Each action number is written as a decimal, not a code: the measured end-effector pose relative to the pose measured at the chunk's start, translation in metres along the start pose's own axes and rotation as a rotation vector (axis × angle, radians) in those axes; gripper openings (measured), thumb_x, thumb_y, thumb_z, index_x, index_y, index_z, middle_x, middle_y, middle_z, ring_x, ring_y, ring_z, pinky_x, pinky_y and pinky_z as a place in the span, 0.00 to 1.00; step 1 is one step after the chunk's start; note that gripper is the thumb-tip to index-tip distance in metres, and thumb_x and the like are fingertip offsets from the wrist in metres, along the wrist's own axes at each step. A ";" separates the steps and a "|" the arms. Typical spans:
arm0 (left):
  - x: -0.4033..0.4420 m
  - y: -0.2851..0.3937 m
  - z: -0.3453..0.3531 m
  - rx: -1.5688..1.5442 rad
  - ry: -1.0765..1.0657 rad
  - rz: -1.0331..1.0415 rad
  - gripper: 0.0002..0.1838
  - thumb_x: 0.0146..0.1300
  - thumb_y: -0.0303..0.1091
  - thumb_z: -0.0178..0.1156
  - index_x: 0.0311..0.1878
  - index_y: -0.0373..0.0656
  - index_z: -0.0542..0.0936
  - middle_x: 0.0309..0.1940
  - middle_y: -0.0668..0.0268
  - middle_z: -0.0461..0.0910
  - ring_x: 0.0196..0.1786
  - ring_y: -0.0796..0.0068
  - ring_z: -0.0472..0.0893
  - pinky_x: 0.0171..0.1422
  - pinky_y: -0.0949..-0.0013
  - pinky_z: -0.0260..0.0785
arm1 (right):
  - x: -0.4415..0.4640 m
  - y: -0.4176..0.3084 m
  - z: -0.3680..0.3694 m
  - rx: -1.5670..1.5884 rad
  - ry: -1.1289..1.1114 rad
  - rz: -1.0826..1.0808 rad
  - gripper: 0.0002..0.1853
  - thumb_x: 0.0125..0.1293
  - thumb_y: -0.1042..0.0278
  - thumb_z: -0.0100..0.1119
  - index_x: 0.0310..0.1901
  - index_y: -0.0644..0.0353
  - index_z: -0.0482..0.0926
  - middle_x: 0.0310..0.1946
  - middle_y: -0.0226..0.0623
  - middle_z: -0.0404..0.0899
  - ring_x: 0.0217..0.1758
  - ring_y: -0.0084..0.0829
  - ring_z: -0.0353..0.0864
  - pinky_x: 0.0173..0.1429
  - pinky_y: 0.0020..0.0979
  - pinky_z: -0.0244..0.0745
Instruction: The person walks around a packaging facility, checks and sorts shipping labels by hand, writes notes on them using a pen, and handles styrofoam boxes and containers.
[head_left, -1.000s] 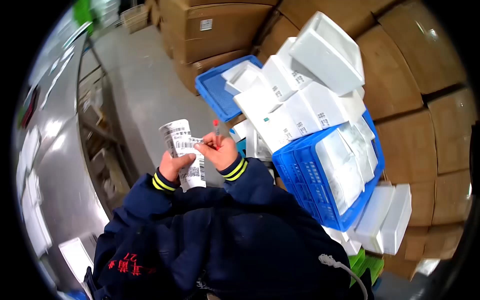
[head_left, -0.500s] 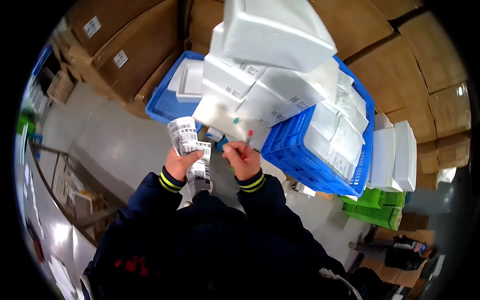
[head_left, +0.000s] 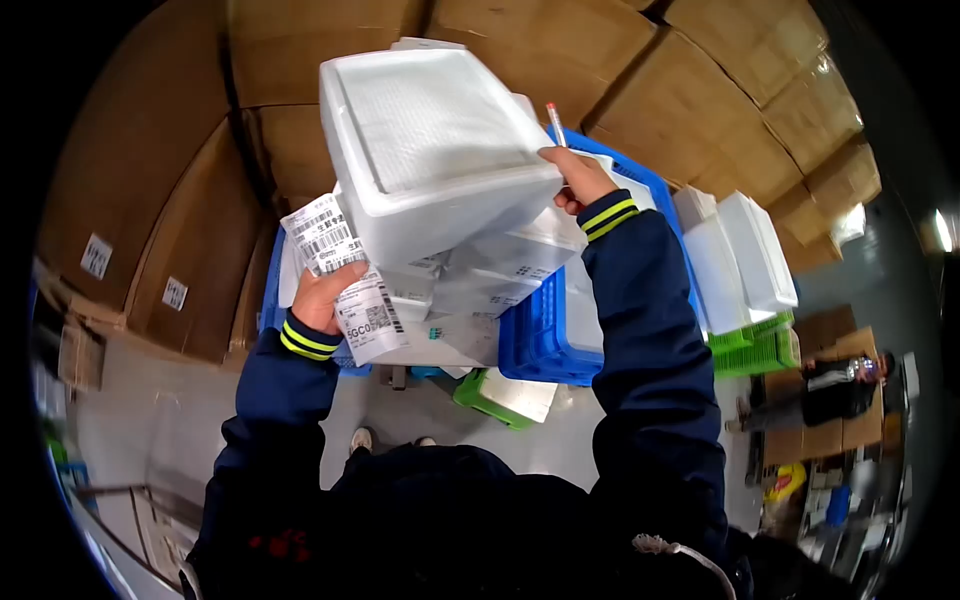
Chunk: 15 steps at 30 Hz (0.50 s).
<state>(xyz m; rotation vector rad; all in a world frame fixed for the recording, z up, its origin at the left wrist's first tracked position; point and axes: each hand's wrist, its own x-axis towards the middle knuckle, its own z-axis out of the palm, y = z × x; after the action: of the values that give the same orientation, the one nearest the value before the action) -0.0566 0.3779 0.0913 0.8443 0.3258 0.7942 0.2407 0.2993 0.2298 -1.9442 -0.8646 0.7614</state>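
Observation:
My left hand [head_left: 322,298] is closed on a strip of printed shipping labels [head_left: 345,270] with barcodes and a QR code. The strip hangs in front of the left side of a white foam box [head_left: 440,130] that sits on top of a stack. At that box's right corner is my right hand [head_left: 585,185], its thumb against the edge. A slim pen [head_left: 557,125] with a red end sticks up from behind this hand's closed fingers. Lower foam boxes [head_left: 500,280] carry small printed marks.
A blue crate [head_left: 535,335] holding white packages stands right of the stack. Further right are white foam boxes [head_left: 735,260] above green crates [head_left: 755,345]. Large cardboard boxes [head_left: 530,50] line the back and left. Another person [head_left: 835,395] is at the far right.
Both hands have moved forward to the foam box stack. My right hand, with the pen, has reached the top box's right corner; the labels have come up beside its left side.

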 end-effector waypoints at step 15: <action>0.039 -0.013 0.097 0.110 -0.504 -0.202 0.10 0.48 0.22 0.59 0.36 0.36 0.74 0.29 0.64 0.76 0.32 0.75 0.77 0.35 0.73 0.70 | -0.159 0.034 -0.114 0.225 0.414 -0.053 0.13 0.57 0.65 0.50 0.34 0.70 0.72 0.20 0.36 0.73 0.15 0.23 0.70 0.20 0.20 0.65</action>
<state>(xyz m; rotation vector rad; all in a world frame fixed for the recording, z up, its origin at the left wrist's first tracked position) 0.0290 0.3490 0.1446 1.0637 0.0043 0.3587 0.2462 0.1070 0.2793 -1.7809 -0.5494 0.3830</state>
